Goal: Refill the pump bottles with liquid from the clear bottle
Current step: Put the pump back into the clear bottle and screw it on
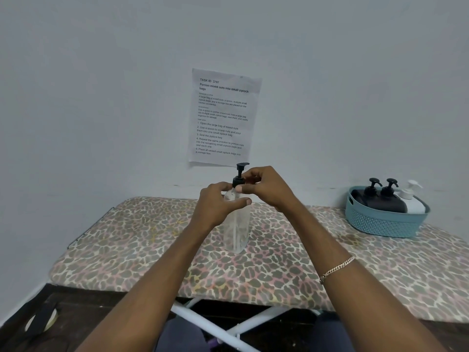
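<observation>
Left hand wrapped round the neck of a tall clear plastic bottle at the middle of the leopard-print ironing board, right hand pinching its black pump collar, a person risks tipping it on the soft padding should the twist outrun the hold.

Illumination is even, diffuse and fairly dim; its source lies out of frame. The wall reads flat grey-blue and darkens toward the corners. Shadows beside the basket are faint and soft-edged. Wide-angle distortion bows the edges of the board. Small print on the paper sheet is soft; my fingers show slight blur.
</observation>
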